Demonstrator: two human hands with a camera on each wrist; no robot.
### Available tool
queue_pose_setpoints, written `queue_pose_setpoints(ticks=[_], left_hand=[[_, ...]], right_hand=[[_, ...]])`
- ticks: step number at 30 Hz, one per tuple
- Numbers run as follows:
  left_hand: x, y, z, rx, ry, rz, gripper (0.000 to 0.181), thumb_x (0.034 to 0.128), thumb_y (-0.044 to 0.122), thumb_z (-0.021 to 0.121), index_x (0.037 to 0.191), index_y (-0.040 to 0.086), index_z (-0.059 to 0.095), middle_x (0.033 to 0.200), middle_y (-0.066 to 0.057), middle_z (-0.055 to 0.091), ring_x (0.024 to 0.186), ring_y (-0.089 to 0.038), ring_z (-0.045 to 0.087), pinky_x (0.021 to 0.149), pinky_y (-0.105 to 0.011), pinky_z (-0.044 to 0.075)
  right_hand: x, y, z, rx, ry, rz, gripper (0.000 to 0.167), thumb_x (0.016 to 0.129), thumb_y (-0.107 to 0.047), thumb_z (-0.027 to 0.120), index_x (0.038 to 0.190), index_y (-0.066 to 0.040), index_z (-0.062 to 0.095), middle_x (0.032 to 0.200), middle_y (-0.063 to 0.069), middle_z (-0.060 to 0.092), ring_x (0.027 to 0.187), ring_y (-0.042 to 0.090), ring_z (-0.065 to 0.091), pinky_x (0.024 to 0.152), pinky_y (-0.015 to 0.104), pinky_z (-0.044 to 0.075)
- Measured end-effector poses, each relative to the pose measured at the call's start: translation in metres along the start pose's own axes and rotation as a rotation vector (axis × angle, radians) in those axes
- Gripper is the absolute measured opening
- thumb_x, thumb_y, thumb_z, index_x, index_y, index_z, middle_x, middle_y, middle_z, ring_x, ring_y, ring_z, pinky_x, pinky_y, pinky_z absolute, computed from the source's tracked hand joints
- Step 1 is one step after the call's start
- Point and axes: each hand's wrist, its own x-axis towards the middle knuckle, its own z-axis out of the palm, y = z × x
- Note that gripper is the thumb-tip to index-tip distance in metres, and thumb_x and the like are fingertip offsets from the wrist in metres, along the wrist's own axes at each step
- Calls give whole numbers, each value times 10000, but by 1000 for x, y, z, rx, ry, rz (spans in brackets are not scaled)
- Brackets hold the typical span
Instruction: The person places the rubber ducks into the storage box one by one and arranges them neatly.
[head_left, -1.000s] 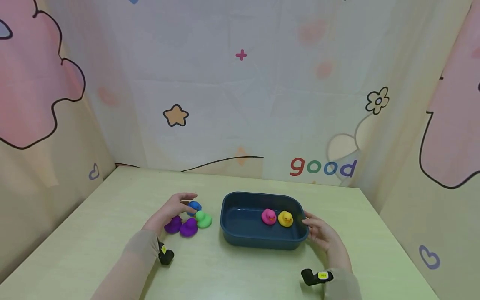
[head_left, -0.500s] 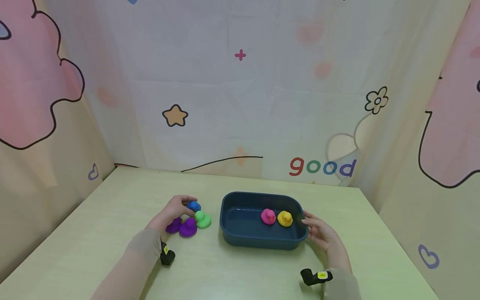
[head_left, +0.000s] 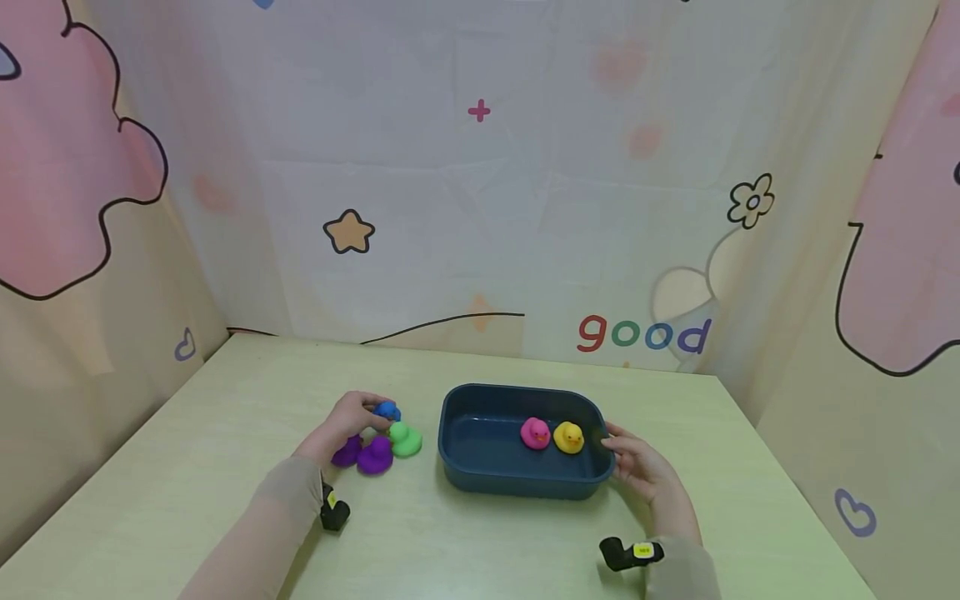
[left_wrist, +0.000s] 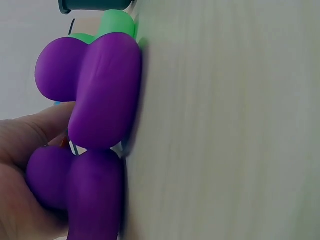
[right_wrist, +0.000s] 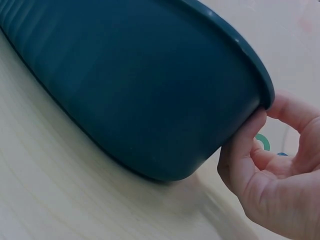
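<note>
My left hand has its thumb and fingers around the blue duck, which rests at table level. A green duck and two purple ducks stand close by; in the left wrist view the purple ducks hide most of the fingers. On the right, my right hand holds the end wall of the dark blue bin. The right wrist view shows the hand with its thumb and fingers at the rim of the bin. Inside are a pink duck and a yellow duck.
The pale wooden table meets a printed cloth backdrop at its far edge, with cloth on both sides. Black wrist devices sit near both sleeves.
My left thumb and fingers have closed in around the blue duck since a second ago. The right hand and the bin have stayed in place.
</note>
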Motion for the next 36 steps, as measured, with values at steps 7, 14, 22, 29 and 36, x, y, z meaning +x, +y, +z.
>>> queue_pose_setpoints(ticks=[7,14,22,29,36], left_hand=[[2,0,-6,-15,-2,-17,526,844,79,724,1315,-79,551,1342,-270,556,1288,-429,468,1105,-531,362],[-1,6,-17,-169,-1,-21,562,867,11,675,1366,-128,460,1371,-317,499,1301,-441,457,1112,-524,372],[-6,13,-22,-274,-20,-13,549,919,6,612,1422,-88,413,1432,-326,428,1335,-434,439,1133,-468,363],[-7,16,-21,-342,-13,-15,558,922,-32,576,1441,-92,381,1457,-347,375,1354,-437,404,1130,-459,368],[-5,11,-21,-447,-12,-12,577,932,-64,548,1465,-97,329,1486,-351,324,1377,-427,374,1143,-436,353]], right_hand=[[3,1,-2,14,0,6,633,988,-28,418,1531,-22,92,947,-66,680,764,36,655,740,180,548],[4,2,-4,13,-11,8,654,992,-27,409,1539,-22,49,938,-69,679,766,35,657,739,182,548],[4,3,-4,-16,-20,-9,666,998,-33,392,1542,0,10,965,-81,669,792,21,640,751,167,539],[4,4,-5,-1,-16,-6,649,996,-25,391,1538,-6,35,963,-78,667,790,22,641,745,167,540],[3,3,-4,17,-10,0,643,998,-27,403,1538,-20,53,953,-73,675,772,27,648,738,173,542]])
